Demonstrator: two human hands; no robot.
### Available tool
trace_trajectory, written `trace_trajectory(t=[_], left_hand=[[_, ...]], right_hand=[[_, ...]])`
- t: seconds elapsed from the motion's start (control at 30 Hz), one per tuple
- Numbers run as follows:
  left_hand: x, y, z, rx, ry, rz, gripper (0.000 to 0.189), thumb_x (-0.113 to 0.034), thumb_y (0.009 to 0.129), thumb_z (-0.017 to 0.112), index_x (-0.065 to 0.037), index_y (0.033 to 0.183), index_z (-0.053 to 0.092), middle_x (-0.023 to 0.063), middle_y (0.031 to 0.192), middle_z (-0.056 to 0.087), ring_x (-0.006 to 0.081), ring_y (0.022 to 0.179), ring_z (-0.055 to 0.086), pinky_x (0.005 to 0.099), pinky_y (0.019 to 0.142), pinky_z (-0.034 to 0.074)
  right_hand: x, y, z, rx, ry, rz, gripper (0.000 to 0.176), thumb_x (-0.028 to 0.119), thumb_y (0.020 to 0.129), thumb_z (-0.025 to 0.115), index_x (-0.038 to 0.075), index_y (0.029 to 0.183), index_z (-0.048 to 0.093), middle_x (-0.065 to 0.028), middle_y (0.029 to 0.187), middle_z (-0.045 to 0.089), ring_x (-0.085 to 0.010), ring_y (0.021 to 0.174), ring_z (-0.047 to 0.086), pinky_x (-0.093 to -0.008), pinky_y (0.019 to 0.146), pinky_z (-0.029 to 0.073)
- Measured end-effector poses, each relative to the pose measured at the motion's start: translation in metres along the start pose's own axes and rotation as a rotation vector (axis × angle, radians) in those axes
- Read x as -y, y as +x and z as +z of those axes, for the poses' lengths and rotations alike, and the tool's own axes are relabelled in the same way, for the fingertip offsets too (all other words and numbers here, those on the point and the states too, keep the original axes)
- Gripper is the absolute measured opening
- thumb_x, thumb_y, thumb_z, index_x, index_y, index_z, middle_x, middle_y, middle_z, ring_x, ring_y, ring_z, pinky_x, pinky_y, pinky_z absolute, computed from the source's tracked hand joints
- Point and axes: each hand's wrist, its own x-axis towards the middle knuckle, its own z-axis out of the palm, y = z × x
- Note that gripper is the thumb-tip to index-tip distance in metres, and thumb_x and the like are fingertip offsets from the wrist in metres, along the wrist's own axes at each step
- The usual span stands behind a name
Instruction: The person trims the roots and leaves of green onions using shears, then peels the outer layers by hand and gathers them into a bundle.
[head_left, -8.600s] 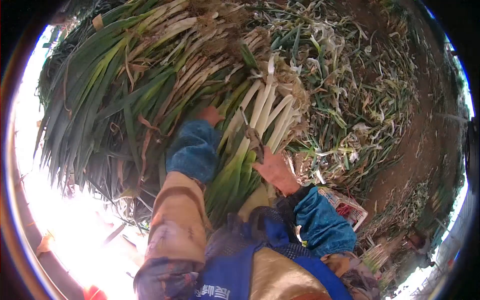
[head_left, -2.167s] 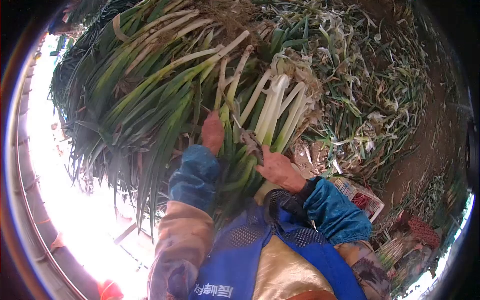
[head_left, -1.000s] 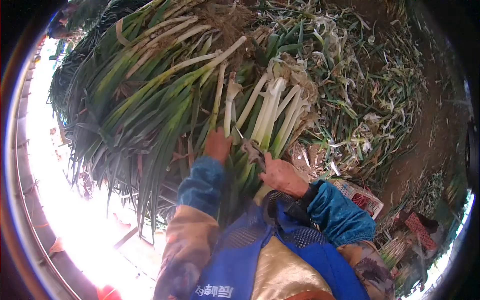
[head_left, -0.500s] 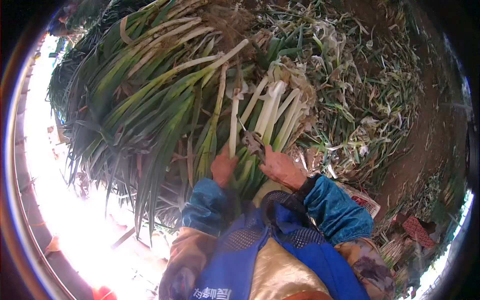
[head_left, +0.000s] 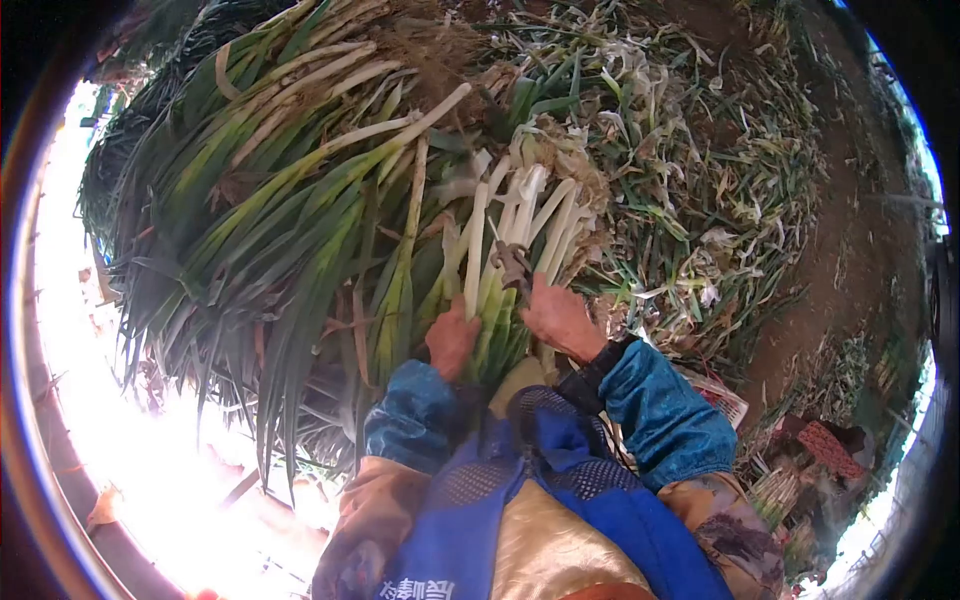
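Note:
My left hand (head_left: 453,340) is closed around the lower part of a green onion (head_left: 476,250), whose pale stalk points away from me. Loose, blurred skin (head_left: 458,188) shows near its far end. My right hand (head_left: 562,320) grips what looks like a grey air blow gun (head_left: 512,264). Its thin nozzle points up and left toward the onion stalk. Just beyond the tool, several peeled white green onions (head_left: 553,230) lie side by side, their leaves running back toward my lap.
A large heap of unpeeled green onions (head_left: 290,210) with long leaves spreads to the left. Stripped skins and leaf scraps (head_left: 690,190) cover the ground to the right, beside bare brown soil (head_left: 800,290). A red patterned cloth (head_left: 830,450) lies at lower right.
The held green onion has shifted right, closer to the peeled ones, and its loose skin now trails to the left. The tool stays close to the stalk, and the view has moved slightly.

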Motion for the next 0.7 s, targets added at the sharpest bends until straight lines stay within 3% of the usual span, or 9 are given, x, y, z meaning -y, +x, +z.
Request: trace_trajectory(t=[0.03,0.23,0.3,0.4,0.5,0.6,0.7], left_hand=[[-0.001,0.0,0.003,0.005,0.004,0.011,0.046,-0.032,0.075,0.055,-0.013,0.115,0.044,0.022,0.085,0.062,0.0407,0.082,0.059,0.0493,0.069,0.044],[-0.007,-0.011,0.006,-0.012,-0.015,0.126,0.032,-0.027,0.077,0.054,-0.01,0.105,0.052,0.0174,0.085,0.062,0.0402,0.081,0.058,0.0487,0.068,0.044],[-0.009,-0.01,-0.001,-0.05,0.018,0.209,0.026,-0.023,0.077,0.055,-0.009,0.099,0.056,0.0158,0.084,0.062,0.04,0.08,0.057,0.0487,0.067,0.044],[0.03,0.022,-0.013,-0.298,0.174,0.363,0.018,-0.016,0.076,0.055,-0.007,0.09,0.058,0.0159,0.082,0.058,0.0394,0.077,0.055,0.0493,0.066,0.043],[0.053,0.04,-0.035,-0.426,0.102,0.135,0.014,-0.012,0.074,0.055,-0.004,0.084,0.057,0.0168,0.082,0.053,0.038,0.081,0.053,0.048,0.069,0.043],[0.065,0.05,-0.037,-0.724,0.302,0.155,0.009,-0.008,0.074,0.052,-0.002,0.08,0.054,0.0189,0.084,0.053,0.0371,0.086,0.052,0.0472,0.073,0.041],[0.075,0.058,-0.041,-0.689,0.442,0.137,0.01,-0.008,0.073,0.053,-0.001,0.081,0.054,0.0196,0.089,0.053,0.0373,0.091,0.05,0.0459,0.077,0.041]], right_hand=[[-0.001,-0.001,-0.003,0.051,0.004,-0.012,0.027,0.017,0.079,0.049,-0.005,0.093,0.042,-0.027,0.073,0.059,-0.0437,0.071,0.06,-0.0509,0.064,0.047],[-0.019,0.04,-0.002,-0.162,-0.054,-0.011,0.031,0.019,0.078,0.05,-0.005,0.095,0.041,-0.0257,0.072,0.059,-0.0431,0.068,0.059,-0.0503,0.063,0.048],[-0.003,0.028,-0.006,-0.013,-0.029,-0.015,0.035,0.021,0.077,0.051,-0.006,0.096,0.041,-0.0251,0.071,0.059,-0.0429,0.067,0.059,-0.0498,0.062,0.048],[0.029,-0.002,-0.002,0.195,0.015,-0.062,0.04,0.025,0.077,0.054,-0.005,0.099,0.039,-0.0243,0.071,0.058,-0.043,0.071,0.058,-0.0491,0.062,0.047],[0.055,-0.015,0.012,0.298,0.041,-0.17,0.043,0.028,0.077,0.056,-0.002,0.101,0.037,-0.0236,0.076,0.059,-0.0418,0.074,0.058,-0.0489,0.063,0.046],[0.058,-0.005,0.039,0.29,0.083,-0.268,0.043,0.028,0.078,0.055,-0.003,0.102,0.037,-0.0228,0.075,0.059,-0.0421,0.074,0.058,-0.0488,0.063,0.046],[0.056,0.017,0.047,0.254,0.079,-0.218,0.044,0.027,0.077,0.054,-0.004,0.103,0.038,-0.0233,0.074,0.059,-0.043,0.074,0.058,-0.0489,0.065,0.046]])
